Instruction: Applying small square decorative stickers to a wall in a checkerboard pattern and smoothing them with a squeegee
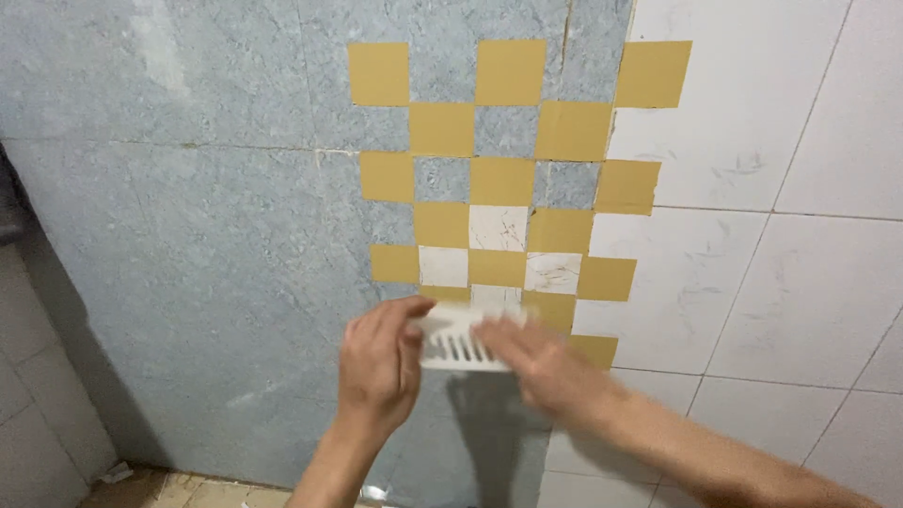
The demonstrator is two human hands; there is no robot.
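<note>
Both hands press a white slotted rack (458, 341) against the wall, just below the checkered patch of yellow squares (513, 179). The left hand (379, 365) grips its left end; the right hand (529, 357) (slightly blurred) lies across its right side.

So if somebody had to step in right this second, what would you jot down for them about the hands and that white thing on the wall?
Left hand: grips the left end of the white slotted rack, thumb on its top edge.
Right hand: lies flat over the rack's right end; the picture is blurred there, so the grip is unclear.
Rack: held against the wall at the bottom of the checkerboard of yellow squares, near where the blue-grey wall meets the white tiles.
Done: rack is up at the wall.
Left: both hands are on it; whether it is fixed cannot be told.
</note>
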